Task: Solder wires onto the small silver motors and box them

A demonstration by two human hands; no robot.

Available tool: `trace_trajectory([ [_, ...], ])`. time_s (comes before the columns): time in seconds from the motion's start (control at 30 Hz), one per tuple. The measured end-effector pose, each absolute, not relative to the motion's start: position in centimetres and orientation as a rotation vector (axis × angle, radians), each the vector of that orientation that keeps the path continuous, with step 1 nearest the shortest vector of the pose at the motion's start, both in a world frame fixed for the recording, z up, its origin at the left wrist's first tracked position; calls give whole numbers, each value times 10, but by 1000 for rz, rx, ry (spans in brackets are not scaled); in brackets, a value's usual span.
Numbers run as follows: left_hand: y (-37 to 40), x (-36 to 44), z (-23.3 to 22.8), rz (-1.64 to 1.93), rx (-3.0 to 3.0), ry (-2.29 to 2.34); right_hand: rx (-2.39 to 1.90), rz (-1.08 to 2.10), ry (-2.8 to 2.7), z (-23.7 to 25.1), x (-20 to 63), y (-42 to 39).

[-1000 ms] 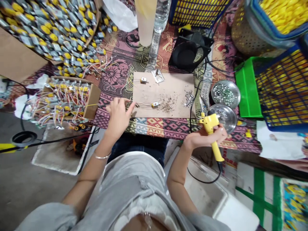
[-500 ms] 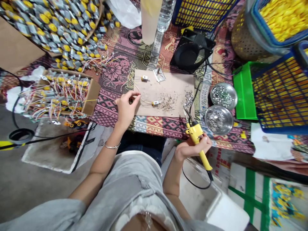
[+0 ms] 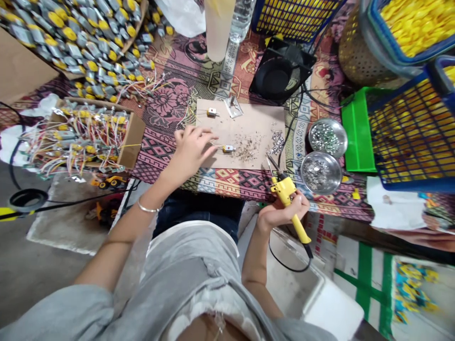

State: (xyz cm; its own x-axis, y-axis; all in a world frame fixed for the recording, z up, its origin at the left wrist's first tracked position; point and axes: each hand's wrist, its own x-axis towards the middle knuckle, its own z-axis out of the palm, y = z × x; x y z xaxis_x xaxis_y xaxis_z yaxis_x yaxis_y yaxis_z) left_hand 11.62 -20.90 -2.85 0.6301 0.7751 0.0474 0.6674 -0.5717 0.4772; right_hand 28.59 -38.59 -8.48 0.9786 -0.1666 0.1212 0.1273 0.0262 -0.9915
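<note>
My right hand (image 3: 286,208) is wrapped round the yellow handle of a soldering iron (image 3: 284,188), its metal tip aimed at the lower right corner of a brown board (image 3: 220,130). Over the board's left side is my left hand (image 3: 194,149), fingers spread; I see nothing held in it. Just beyond those fingertips lies a small motor (image 3: 228,148) with wires running back under the hand. A second wired motor (image 3: 212,112) rests higher on the board, left of a small metal piece (image 3: 233,107). Solder crumbs (image 3: 249,148) and tiny metal parts (image 3: 277,141) lie to the right.
Two metal bowls (image 3: 322,173) of small parts sit right of the board, beside a green bin (image 3: 359,137) and blue baskets (image 3: 408,128). A black fan (image 3: 282,70) stands behind. At left are a carton (image 3: 133,142) of wired motors and a large motor pile (image 3: 103,52).
My left hand has opened from a pinch on the wires and moved slightly right over the board, now hiding them. My right hand keeps the soldering iron in nearly the same place.
</note>
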Motion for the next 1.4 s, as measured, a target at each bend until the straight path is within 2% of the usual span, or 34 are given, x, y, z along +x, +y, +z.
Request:
trace_trajectory([
  [0.3,-158,145,-56,45,2564,872,-1495,-189,46,-86,286,-389],
  [0.5,-157,148,-46,-122,2584,882,-1524,-173,35,-85,286,-388],
  [0.6,-156,147,-35,-22,2451,914,-1532,-184,47,-85,287,-389],
  [0.8,-178,130,-33,438,2274,983,-1528,-197,62,-85,286,-389],
  [1.13,-221,117,-66,331,2445,714,-1560,-51,-31,-87,284,-400],
  [1.4,-225,123,-67,320,2531,770,-1547,-94,-30,-92,283,-404],
])
